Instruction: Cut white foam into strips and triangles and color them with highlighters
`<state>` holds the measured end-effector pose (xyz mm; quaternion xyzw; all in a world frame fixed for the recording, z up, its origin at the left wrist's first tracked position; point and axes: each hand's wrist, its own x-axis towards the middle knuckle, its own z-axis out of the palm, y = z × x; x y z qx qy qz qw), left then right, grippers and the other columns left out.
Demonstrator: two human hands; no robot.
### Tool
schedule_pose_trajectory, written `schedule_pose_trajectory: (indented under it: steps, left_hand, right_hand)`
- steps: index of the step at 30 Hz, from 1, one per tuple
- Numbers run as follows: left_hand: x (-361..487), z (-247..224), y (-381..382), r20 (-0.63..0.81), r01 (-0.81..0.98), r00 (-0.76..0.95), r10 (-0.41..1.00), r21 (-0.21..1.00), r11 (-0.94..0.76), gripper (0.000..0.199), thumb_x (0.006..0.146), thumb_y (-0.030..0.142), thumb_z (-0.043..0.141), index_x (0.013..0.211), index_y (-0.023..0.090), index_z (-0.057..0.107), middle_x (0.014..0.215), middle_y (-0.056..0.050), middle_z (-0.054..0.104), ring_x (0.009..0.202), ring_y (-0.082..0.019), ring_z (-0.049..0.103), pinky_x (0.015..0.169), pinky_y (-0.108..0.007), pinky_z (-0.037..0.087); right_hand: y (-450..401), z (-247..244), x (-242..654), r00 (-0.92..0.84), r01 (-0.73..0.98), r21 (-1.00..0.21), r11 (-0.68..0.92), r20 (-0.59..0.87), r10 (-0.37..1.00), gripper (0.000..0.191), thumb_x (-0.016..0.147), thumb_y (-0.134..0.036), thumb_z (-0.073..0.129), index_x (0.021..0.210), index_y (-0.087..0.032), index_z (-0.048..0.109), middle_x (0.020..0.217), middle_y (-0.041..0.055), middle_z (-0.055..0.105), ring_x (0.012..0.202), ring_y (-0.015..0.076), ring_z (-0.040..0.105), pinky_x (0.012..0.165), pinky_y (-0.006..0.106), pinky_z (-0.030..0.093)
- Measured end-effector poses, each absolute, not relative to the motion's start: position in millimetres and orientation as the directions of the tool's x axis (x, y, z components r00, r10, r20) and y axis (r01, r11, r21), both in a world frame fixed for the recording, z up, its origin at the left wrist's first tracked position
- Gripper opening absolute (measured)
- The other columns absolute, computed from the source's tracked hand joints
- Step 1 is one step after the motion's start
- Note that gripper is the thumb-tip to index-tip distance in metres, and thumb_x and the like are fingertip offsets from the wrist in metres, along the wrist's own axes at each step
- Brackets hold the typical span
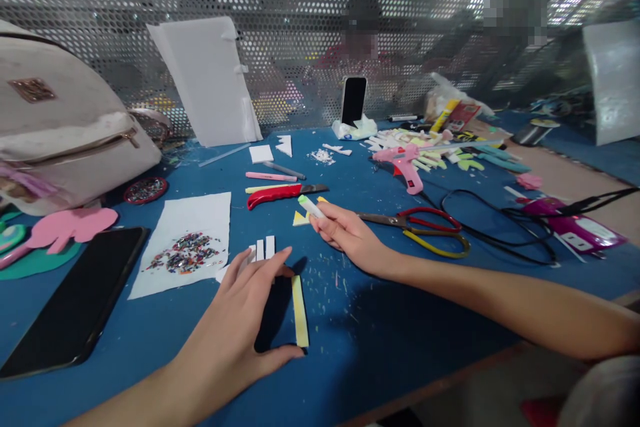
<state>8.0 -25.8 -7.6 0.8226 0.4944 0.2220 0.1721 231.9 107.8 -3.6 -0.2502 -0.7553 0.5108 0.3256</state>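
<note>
My left hand (239, 310) is spread low over the blue table. Its thumb tip is at the near end of a flat yellow strip (300, 312), and its index finger arches near the far end. Several white strips (270, 247) lie just beyond those fingers, partly hidden by them. My right hand (345, 232) is closed around a short white stick with a light-green end (311, 206), held above the table. Small yellow pieces (300, 218) lie beside that hand. Behind it rest scissors (425, 221) with red and yellow handles, blades partly hidden by the hand.
A red-handled utility knife (275, 196) and pink pen (271, 176) lie ahead. A pink glue gun (407, 167), its cord and cut scraps (430, 147) are right. A sheet with sequins (190, 253), black phone (75, 300) and backpack (70, 120) stand left. Perforated metal closes the back.
</note>
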Motion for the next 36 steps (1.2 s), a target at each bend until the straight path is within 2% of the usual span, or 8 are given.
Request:
schedule_pose_trajectory:
  steps: [5,8,11,17,26,31,36]
  left_hand:
    - [7.6,-7.2,-25.4,0.190,0.739,0.408,0.893,0.506,-0.445,0.109,0.077,0.040,0.085,0.158,0.030,0.013,0.139,-0.009,0.057,0.136,-0.037,0.047,0.121,-0.067,0.018]
    - [7.7,-7.0,-25.7,0.178,0.741,0.404,0.897,0.511,-0.435,0.109,0.078,0.040,0.085,0.158,0.031,0.012,0.140,-0.009,0.056,0.138,-0.038,0.044,0.121,-0.067,0.017]
    - [7.8,-7.3,-26.1,0.172,0.741,0.400,0.900,0.517,-0.428,0.110,0.077,0.038,0.086,0.158,0.031,0.012,0.140,-0.009,0.056,0.140,-0.039,0.042,0.121,-0.066,0.017]
    - [9.4,-6.5,-25.0,0.190,0.734,0.399,0.897,0.520,-0.436,0.110,0.077,0.036,0.087,0.157,0.031,0.012,0.138,-0.008,0.057,0.136,-0.036,0.045,0.122,-0.063,0.016]
    - [10.3,-3.1,-26.6,0.179,0.728,0.405,0.896,0.530,-0.435,0.107,0.079,0.030,0.084,0.157,0.031,0.011,0.135,-0.007,0.058,0.132,-0.033,0.049,0.122,-0.062,0.017]
    - [10.0,-3.1,-26.7,0.173,0.733,0.399,0.901,0.531,-0.426,0.108,0.078,0.030,0.085,0.157,0.032,0.011,0.136,-0.008,0.057,0.136,-0.035,0.045,0.120,-0.065,0.019]
    - [8.1,-3.1,-27.0,0.164,0.734,0.397,0.903,0.534,-0.419,0.106,0.080,0.033,0.084,0.157,0.033,0.010,0.138,-0.008,0.056,0.137,-0.035,0.043,0.121,-0.066,0.018]
  right_hand:
    - [106.2,5.8,234.5,-0.695,0.034,-0.918,0.395,0.262,0.669,0.039,0.108,-0.047,0.038,0.088,-0.018,0.054,0.076,-0.0020,0.041,0.066,0.0122,0.038,0.063,0.025,0.034]
    - [103.8,10.1,234.7,-0.709,0.042,-0.902,0.430,0.276,0.649,0.035,0.109,-0.044,0.039,0.092,-0.018,0.054,0.079,-0.0012,0.046,0.071,0.0128,0.043,0.069,0.026,0.038]
    - [103.1,7.7,233.9,-0.692,0.025,-0.919,0.394,0.268,0.670,0.028,0.109,-0.041,0.040,0.095,-0.019,0.049,0.080,-0.0020,0.045,0.068,0.0117,0.041,0.064,0.025,0.036]
    - [111.0,-5.1,232.2,-0.698,-0.049,-0.981,0.189,0.169,0.695,0.027,0.107,-0.042,0.045,0.095,-0.018,0.050,0.073,-0.0049,0.036,0.057,0.0093,0.029,0.049,0.022,0.024]
    - [116.4,-6.3,233.1,-0.719,-0.083,-0.991,0.105,0.133,0.682,0.028,0.105,-0.044,0.049,0.097,-0.017,0.050,0.065,-0.0090,0.026,0.049,0.0075,0.016,0.043,0.021,0.015]
    - [115.2,-5.7,234.4,-0.689,-0.107,-0.981,0.161,0.190,0.700,0.028,0.104,-0.045,0.050,0.100,-0.018,0.053,0.065,-0.0082,0.028,0.051,0.0085,0.020,0.045,0.023,0.017]
    - [113.8,0.0,233.6,-0.712,-0.035,-0.942,0.334,0.258,0.653,0.037,0.108,-0.046,0.039,0.107,-0.017,0.062,0.072,-0.0033,0.041,0.063,0.0114,0.037,0.062,0.025,0.034]
